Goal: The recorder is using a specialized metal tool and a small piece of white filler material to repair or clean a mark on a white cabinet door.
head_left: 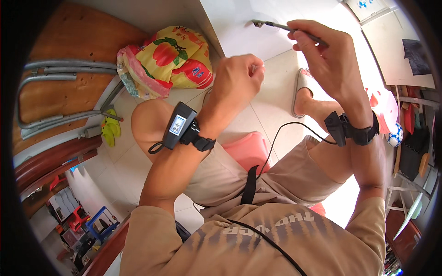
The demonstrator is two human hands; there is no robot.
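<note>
My right hand, at the upper right, is closed around the dark handle of a slim brush. The brush points left, its small dark head at or just in front of a smooth white panel; whether it touches, I cannot tell. To the left and lower, my left hand is curled into a loose fist near the panel's lower edge. Nothing shows between its fingers. Each wrist carries a black strapped device, and the one on the left wrist has a lit screen.
A yellow and red printed sack stands on the tiled floor left of the panel. Metal tubes lean against wooden boards. Beneath me is a pink stool. A black cable crosses my lap. Yellow-green footwear and a blue-white ball are at the sides.
</note>
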